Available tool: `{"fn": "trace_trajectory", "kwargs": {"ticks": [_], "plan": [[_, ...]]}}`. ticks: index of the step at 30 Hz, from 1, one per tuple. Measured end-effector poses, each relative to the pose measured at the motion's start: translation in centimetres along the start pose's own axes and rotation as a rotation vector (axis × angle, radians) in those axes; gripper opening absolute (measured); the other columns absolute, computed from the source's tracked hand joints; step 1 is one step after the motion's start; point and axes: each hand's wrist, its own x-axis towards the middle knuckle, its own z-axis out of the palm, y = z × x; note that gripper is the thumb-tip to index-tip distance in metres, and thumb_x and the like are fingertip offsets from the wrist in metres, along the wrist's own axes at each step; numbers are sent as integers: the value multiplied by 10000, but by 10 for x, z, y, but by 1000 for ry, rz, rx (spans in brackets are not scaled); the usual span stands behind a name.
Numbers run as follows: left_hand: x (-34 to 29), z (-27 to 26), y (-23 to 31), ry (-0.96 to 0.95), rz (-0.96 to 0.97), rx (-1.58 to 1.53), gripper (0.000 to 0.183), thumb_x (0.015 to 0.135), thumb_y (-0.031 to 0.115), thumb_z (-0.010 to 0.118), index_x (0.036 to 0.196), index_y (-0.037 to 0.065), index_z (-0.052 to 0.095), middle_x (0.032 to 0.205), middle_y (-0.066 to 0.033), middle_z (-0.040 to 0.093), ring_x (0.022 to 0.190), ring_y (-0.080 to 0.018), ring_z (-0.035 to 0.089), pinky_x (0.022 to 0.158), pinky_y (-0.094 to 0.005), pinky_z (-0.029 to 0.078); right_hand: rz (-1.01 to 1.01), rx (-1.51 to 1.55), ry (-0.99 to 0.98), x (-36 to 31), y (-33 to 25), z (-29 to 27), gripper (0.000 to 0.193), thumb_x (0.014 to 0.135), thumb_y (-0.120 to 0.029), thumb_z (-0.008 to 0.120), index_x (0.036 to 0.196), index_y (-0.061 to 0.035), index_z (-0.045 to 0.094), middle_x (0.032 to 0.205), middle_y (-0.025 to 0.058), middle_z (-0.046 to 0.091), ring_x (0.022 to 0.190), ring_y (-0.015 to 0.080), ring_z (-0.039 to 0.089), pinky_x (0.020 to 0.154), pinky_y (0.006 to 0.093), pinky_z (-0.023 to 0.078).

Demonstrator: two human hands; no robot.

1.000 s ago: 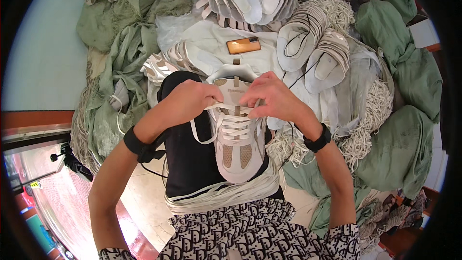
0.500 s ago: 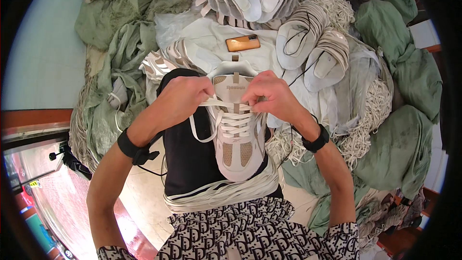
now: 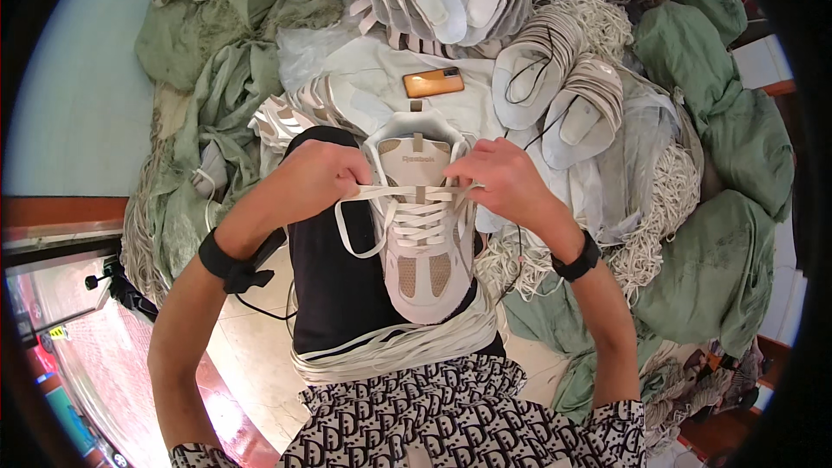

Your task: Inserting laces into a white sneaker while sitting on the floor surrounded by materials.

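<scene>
A beige and white sneaker [image 3: 424,260] rests on my lap, its toe pointing toward me. Flat cream shoelaces [image 3: 422,224] cross its lower eyelets in several rows. To the left of the tongue [image 3: 414,159], my left hand [image 3: 328,175] is closed in a pinch on the lace, and a loose loop of it hangs below. On the opposite side my right hand [image 3: 503,175] pinches the lace by the upper eyelets. Between the two hands the lace runs straight across the shoe. Its ends are partly hidden by my fingers.
A bundle of cream laces [image 3: 399,348] lies across my lap. Beyond the shoe are an orange phone [image 3: 433,82] on white cloth and stacked shoe uppers [image 3: 451,4]. Heaped laces [image 3: 663,208] and green sacks [image 3: 724,269] are at right, with green cloth [image 3: 234,87] at left.
Both hands have moved apart, the left one outward to the left and the right one outward to the right. The lace between them is drawn straighter across the shoe.
</scene>
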Motion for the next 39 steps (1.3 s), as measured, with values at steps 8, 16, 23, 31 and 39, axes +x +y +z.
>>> {"fn": "trace_trajectory", "kwargs": {"ticks": [8, 16, 23, 31, 39], "plan": [[-8, -32, 1, -15, -239, -157, 146, 707, 48, 575, 829, -24, 612, 644, -14, 548, 595, -88, 502, 551, -230, 422, -69, -119, 90, -1, 6, 3, 230, 634, 1, 570, 826, -117, 616, 637, 16, 570, 660, 186, 558, 603, 318, 413], [-15, -28, -9, 219, 16, 178, 113, 735, 23, 569, 838, -14, 598, 718, -106, 591, 650, -216, 572, 622, -308, 457, 24, -93, 75, -8, -14, 22, 400, 610, 32, 569, 994, -79, 574, 685, 51, 569, 610, 230, 545, 578, 350, 437], [-18, -20, -17, 366, 241, 452, 85, 736, 12, 561, 819, 16, 578, 764, -128, 556, 708, -292, 554, 636, -359, 453, -109, -421, 101, -1, 0, 7, 315, 688, -42, 536, 1002, -42, 562, 620, 31, 500, 578, 183, 513, 542, 315, 396], [-27, 24, 4, 610, 332, 725, 105, 718, 29, 580, 821, 33, 560, 718, -103, 504, 702, -293, 514, 610, -373, 429, -20, -498, 220, -6, 43, -39, 336, 636, 29, 510, 948, -73, 578, 602, 50, 507, 565, 217, 528, 546, 338, 417], [-21, 70, 15, 379, 36, 704, 123, 693, 115, 628, 707, 50, 525, 672, -92, 448, 697, -259, 517, 569, -361, 449, 15, -511, 179, -21, 57, -51, 358, 619, 43, 512, 939, -102, 581, 614, 48, 536, 570, 231, 542, 542, 350, 416]]}}
